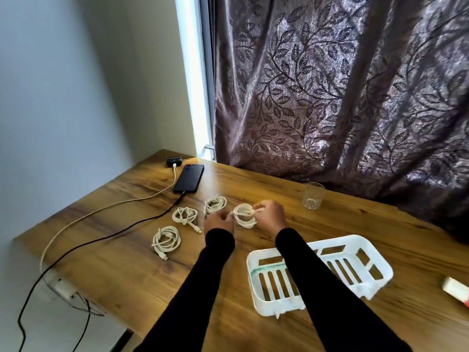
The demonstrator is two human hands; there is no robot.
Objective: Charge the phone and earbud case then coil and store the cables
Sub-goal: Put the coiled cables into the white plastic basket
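White cable coil [244, 216]: held over the middle of the wooden table [142, 270], between both hands. Right hand [269, 215] pinches a loose end of the cable at the top of the coil; left hand [218, 222] grips the coil's left side, fingers curled round it.

Three more coiled white cables lie flat on the table to the left, apart from one another: one [215, 204] just beside the left hand, one [185, 216] further left with its plug trailing toward the near side, one [166, 240] nearest the front-left.

Phone [189, 178]: dark, lying flat near the far-left corner, a black cable [106, 237] entering its near end and running off the left table edge.

Earbud case [174, 161]: dark, just behind the phone by the wall, a white cable [76, 222] plugged into it and running off the same edge toward a white adapter [63, 287] below.

White slotted basket [375, 265]: on the table, near right, partly under the right forearm in its black sleeve [330, 288].

Clear glass [313, 195]: upright, right of the hands, near the curtain [342, 85].

Red and white box [456, 290]: at the right edge, cut off by the frame.
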